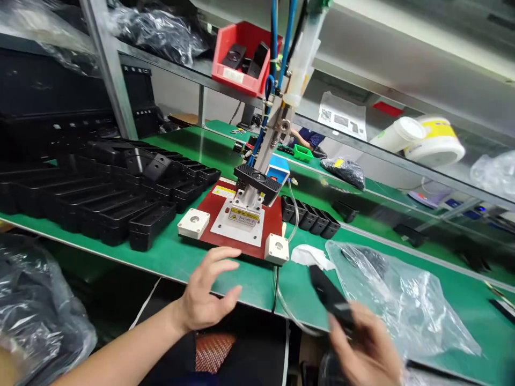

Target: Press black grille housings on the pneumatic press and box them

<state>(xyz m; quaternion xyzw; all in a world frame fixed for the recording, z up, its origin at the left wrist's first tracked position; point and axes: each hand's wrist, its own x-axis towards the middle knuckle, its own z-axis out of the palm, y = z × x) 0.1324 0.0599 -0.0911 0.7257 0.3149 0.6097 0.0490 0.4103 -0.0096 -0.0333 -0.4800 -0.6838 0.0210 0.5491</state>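
Observation:
My left hand [209, 292] hovers before the front edge of the green bench, fingers spread and holding nothing. At the lower right, my right hand [364, 343] grips a long black plastic part [328, 289], blurred by motion. Between and beyond my hands stands a small press [251, 195] on a red base plate [205, 206]. A black plate with a round centre [257, 178] sits on the press. White button boxes stand at the base's corners, one on the left [194, 223] and one on the right [277, 249].
Rows of black plastic housings [148, 222] fill the bench at left, with several more [314, 220] right of the press. A clear plastic bag [406, 300] and a white cloth [311, 256] lie at right. A red bin [241, 59] sits on the shelf above. Another person's arm [301, 140] shows behind.

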